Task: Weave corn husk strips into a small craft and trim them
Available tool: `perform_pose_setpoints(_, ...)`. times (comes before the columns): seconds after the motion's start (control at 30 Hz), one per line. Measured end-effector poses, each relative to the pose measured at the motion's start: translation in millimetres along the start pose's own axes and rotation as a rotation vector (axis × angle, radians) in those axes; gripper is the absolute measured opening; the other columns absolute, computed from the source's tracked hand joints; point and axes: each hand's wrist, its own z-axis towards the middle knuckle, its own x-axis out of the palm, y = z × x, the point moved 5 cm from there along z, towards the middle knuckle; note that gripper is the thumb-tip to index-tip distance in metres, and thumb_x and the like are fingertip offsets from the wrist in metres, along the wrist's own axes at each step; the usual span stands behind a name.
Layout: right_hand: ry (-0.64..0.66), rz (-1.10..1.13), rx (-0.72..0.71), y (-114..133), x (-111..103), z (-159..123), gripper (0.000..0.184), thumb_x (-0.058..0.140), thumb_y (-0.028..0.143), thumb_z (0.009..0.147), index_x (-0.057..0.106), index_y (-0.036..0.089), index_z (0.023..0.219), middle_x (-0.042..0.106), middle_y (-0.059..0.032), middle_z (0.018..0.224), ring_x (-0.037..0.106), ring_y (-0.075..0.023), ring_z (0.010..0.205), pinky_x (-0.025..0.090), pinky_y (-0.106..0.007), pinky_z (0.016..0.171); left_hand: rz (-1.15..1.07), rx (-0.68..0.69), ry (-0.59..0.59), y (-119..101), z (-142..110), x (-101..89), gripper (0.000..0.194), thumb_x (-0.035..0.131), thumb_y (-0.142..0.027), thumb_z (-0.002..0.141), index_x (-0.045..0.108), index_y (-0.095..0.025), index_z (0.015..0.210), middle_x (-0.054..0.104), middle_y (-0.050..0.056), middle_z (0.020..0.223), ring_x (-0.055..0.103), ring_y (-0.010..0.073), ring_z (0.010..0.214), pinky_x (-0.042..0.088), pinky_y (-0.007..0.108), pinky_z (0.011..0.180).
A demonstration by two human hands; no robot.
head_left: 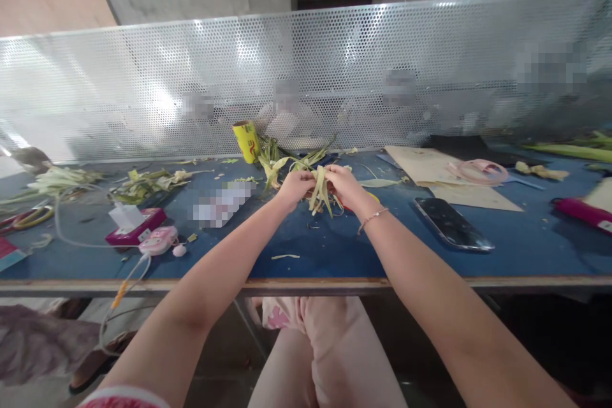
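Both hands meet over the middle of the blue table, on a small bundle of pale green-yellow corn husk strips [320, 192]. My left hand [296, 189] closes its fingers on the bundle's left side. From the right, my right hand [344, 183], with a bracelet at its wrist, pinches the same strips near the top. Loose ends of the husk hang down between the two hands. Partly hidden by my right wrist is a round yellow and red thing [377, 198]. More green husk leaves [272, 169] lie just behind my left hand, beside a tipped yellow tube [246, 142].
A perforated metal screen [306, 51] runs along the table's back. To the right lie a phone [453, 223], brown paper [425, 169] and a pink ribbon coil [480, 171]. Leftward are a purple power block [136, 227], a pink case [159, 240], a cable and husk piles [150, 185].
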Motion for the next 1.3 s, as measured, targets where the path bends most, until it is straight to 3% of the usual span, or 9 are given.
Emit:
perform_pose_setpoints(0.3, 0.031, 0.294, 0.280, 7, 2, -9, 0.031, 0.045, 0.040, 0.087, 0.053, 0.018, 0.067, 0.052, 0.0013, 0.053, 0.046, -0.0088, 0.044, 0.035, -0.021, 0.044, 0.009, 0.013, -0.033, 2, 3, -2.5, 0.010, 0.061, -0.007, 0.069, 0.069, -0.011, 0.072, 0.062, 0.001, 0.056, 0.057, 0.0086, 0.050, 0.048, 0.021, 0.054)
perform_pose_setpoints(0.43, -0.015, 0.294, 0.348, 1, -2, -7, 0.033, 0.040, 0.038, 0.090, 0.052, 0.018, 0.067, 0.049, 0.0023, 0.050, 0.039, -0.0072, 0.040, 0.031, -0.020, 0.041, -0.024, -0.002, -0.041, 4, 4, -3.4, 0.012, 0.058, -0.008, 0.071, 0.070, -0.012, 0.073, 0.063, 0.001, 0.059, 0.058, 0.0085, 0.052, 0.048, 0.021, 0.055)
perform_pose_setpoints(0.6, 0.113, 0.163, 0.175, 3, 7, -9, 0.011, 0.062, 0.026, 0.073, 0.054, 0.018, 0.072, 0.058, 0.0019, 0.061, 0.050, -0.0088, 0.051, 0.040, -0.022, 0.051, -0.061, 0.006, -0.109, 2, 2, -6.5, 0.004, 0.065, -0.014, 0.069, 0.067, -0.011, 0.071, 0.062, 0.002, 0.056, 0.057, 0.0090, 0.051, 0.050, 0.024, 0.058)
perform_pose_setpoints(0.67, 0.152, 0.127, 0.085, 6, 10, -11, 0.019, 0.069, 0.023, 0.065, 0.055, 0.019, 0.078, 0.061, 0.0016, 0.069, 0.054, -0.0103, 0.059, 0.044, -0.024, 0.056, -0.078, 0.030, -0.133, 0, 2, -8.1, 0.005, 0.068, -0.014, 0.067, 0.065, -0.011, 0.070, 0.062, 0.001, 0.056, 0.057, 0.0091, 0.050, 0.050, 0.024, 0.058)
perform_pose_setpoints(0.8, 0.099, 0.052, -0.049, 9, 8, -9, 0.031, 0.073, 0.026, 0.058, 0.057, 0.019, 0.083, 0.061, 0.0013, 0.074, 0.056, -0.0112, 0.062, 0.045, -0.026, 0.056, -0.079, 0.069, -0.145, -2, 3, -10.0, 0.010, 0.070, -0.014, 0.065, 0.061, -0.012, 0.070, 0.063, 0.001, 0.061, 0.058, 0.0092, 0.050, 0.050, 0.024, 0.056)
perform_pose_setpoints(0.9, 0.043, -0.022, -0.111, 11, 4, -7, 0.026, 0.070, 0.030, 0.060, 0.058, 0.019, 0.079, 0.060, 0.0015, 0.071, 0.054, -0.0109, 0.059, 0.045, -0.026, 0.055, -0.064, 0.077, -0.130, -2, 3, -9.1, 0.011, 0.070, -0.014, 0.065, 0.061, -0.012, 0.069, 0.062, 0.002, 0.062, 0.058, 0.0095, 0.051, 0.050, 0.025, 0.056)
perform_pose_setpoints(1.1, 0.004, 0.040, -0.071, 9, 5, -7, 0.018, 0.066, 0.031, 0.063, 0.058, 0.019, 0.073, 0.058, 0.0023, 0.063, 0.053, -0.0112, 0.055, 0.045, -0.026, 0.053, -0.111, 0.054, -0.106, -3, 0, -6.4, 0.006, 0.065, -0.011, 0.067, 0.059, -0.012, 0.067, 0.061, 0.001, 0.059, 0.058, 0.0098, 0.050, 0.050, 0.026, 0.059)
perform_pose_setpoints(1.3, 0.001, 0.169, 0.015, 11, 8, -10, 0.023, 0.072, 0.032, 0.061, 0.057, 0.019, 0.073, 0.057, 0.0028, 0.061, 0.052, -0.0098, 0.055, 0.043, -0.024, 0.054, -0.223, 0.012, -0.084, -2, -2, -4.0, 0.009, 0.066, -0.012, 0.065, 0.058, -0.012, 0.066, 0.059, 0.000, 0.055, 0.056, 0.0082, 0.049, 0.048, 0.023, 0.058)
